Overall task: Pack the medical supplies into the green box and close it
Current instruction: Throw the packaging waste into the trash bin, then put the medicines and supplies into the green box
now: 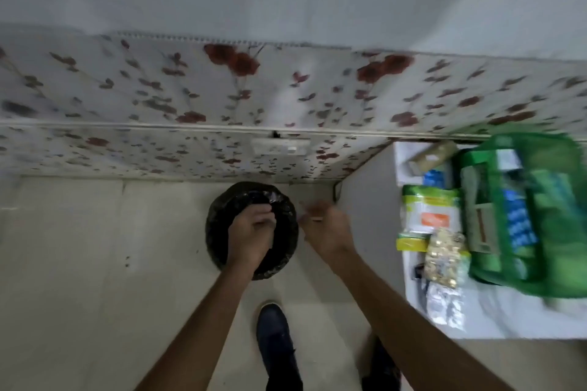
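The person stands over a bin lined with a black bag on the tiled floor, and both hands are there, not at the supplies. The left hand is curled over the bin's mouth, fingers bent inward as if pinching something small or the bag's edge; what it holds cannot be told. The right hand hangs just right of the bin, loosely half-closed, and motion blur hides whether anything is in it. The green box sits well to the right of the bin on a white counter, lid up and already holding packets, its long side running away from the person. Loose supplies lie in a row along the box's left side, between box and bin: green-and-white packets, a blister strip, a foil sachet. The right hand is clearly the nearer one to them, so the next reach probably goes rightward across the counter's edge, with much packing left to do.
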